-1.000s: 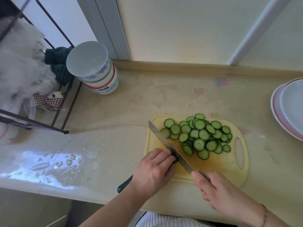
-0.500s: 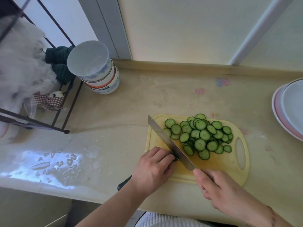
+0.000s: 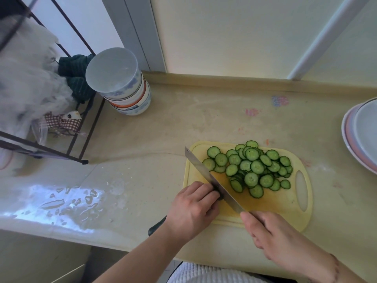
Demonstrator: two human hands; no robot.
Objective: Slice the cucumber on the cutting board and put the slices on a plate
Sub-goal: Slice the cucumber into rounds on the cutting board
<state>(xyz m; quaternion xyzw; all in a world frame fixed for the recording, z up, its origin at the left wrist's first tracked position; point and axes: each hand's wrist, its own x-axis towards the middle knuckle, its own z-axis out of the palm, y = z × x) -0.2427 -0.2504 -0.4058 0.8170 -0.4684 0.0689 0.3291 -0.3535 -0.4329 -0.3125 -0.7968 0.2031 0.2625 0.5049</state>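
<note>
A yellow cutting board lies on the counter with a pile of several cucumber slices on its far half. My left hand curls over the last dark stub of cucumber at the board's left edge; the stub is almost hidden under my fingers. My right hand grips the handle of a long knife, and the knife blade runs diagonally from it up and to the left, right against my left fingertips. A stack of plates sits at the right edge of the view.
A stack of bowls stands at the back left by the wall. A dark wire rack with plastic bags and cloths fills the far left. Water drops lie on the counter's front left. A dark object pokes out beneath my left wrist.
The knife has edged slightly left along the stub between strokes, and my left fingers have drawn back with it. The slice pile looks unchanged.
</note>
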